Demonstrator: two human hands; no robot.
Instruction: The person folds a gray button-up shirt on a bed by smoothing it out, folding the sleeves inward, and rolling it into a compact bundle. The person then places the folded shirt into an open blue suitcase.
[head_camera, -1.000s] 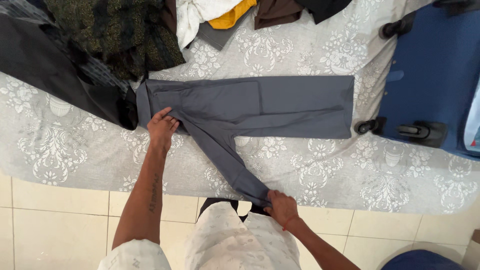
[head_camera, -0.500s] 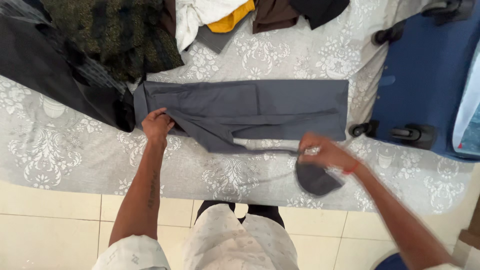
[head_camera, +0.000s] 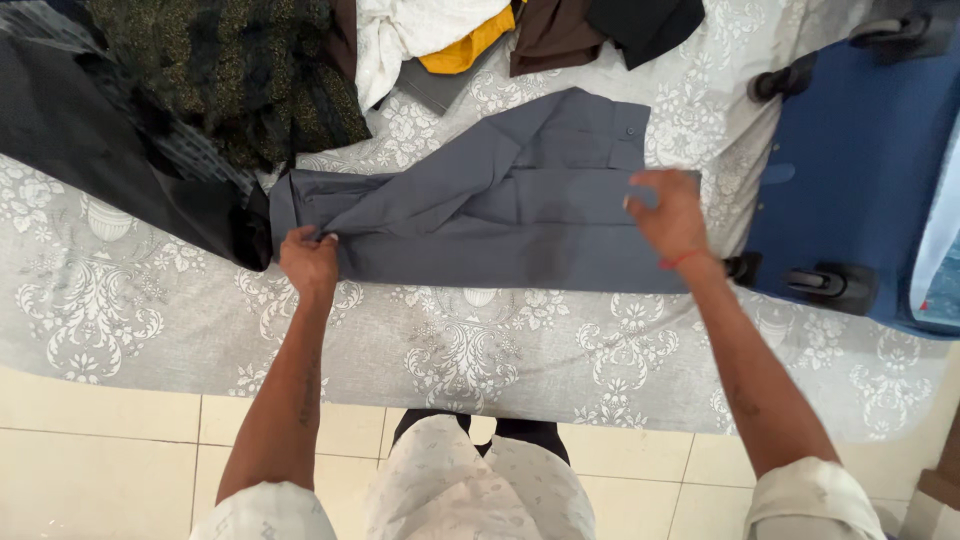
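Observation:
Grey trousers (head_camera: 520, 225) lie across a bed covered with a grey patterned sheet (head_camera: 450, 350). One leg is folded diagonally over the other, its waist end up near the back right. My left hand (head_camera: 308, 262) pinches the trousers' left end near the front edge. My right hand (head_camera: 668, 212) rests fingers-down on the trousers' right end, holding the fabric there.
A heap of dark clothes (head_camera: 180, 90) covers the bed's back left. White, yellow, brown and black garments (head_camera: 500, 30) lie along the back. A blue suitcase (head_camera: 860, 170) with wheels lies at the right. Beige floor tiles (head_camera: 90, 450) run in front.
My right hand has carried the loose trouser leg from the bed's front edge up and to the right, laying it over the other leg. My left hand stayed at the left end.

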